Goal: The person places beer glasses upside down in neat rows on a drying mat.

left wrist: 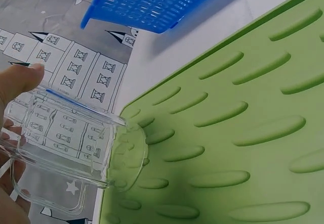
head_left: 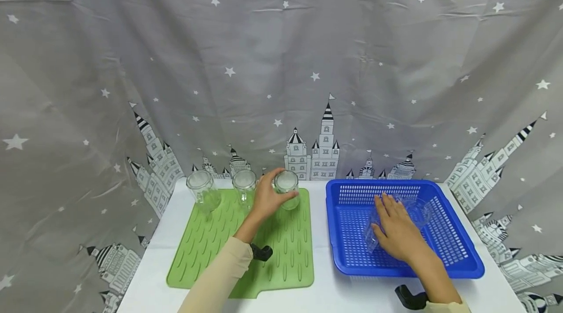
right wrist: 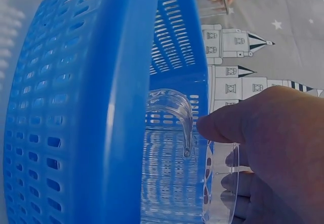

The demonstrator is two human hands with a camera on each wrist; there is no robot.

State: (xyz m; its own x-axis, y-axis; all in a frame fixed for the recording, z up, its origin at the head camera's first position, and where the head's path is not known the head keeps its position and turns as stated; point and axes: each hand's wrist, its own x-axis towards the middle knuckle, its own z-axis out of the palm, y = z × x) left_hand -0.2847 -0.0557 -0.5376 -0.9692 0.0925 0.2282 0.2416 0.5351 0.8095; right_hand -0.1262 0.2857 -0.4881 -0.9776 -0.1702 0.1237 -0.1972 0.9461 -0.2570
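Glass mug (head_left: 396, 222) in blue basket (head_left: 457, 249)

Stood covered in white, a flat desk (head_left: 323, 298); carried a ridged green rubber drying mat (head_left: 211, 247) on the left, just beside a perforated blue plastic rectangular basket (head_left: 457, 254) on the right.

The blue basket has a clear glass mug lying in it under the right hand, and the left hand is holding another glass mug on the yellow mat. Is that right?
Nearly. The mat is green, not yellow; the head view shows it plainly. The rest holds: the right hand rests on a clear glass mug lying in the blue basket, and the left hand holds another glass mug on the mat.
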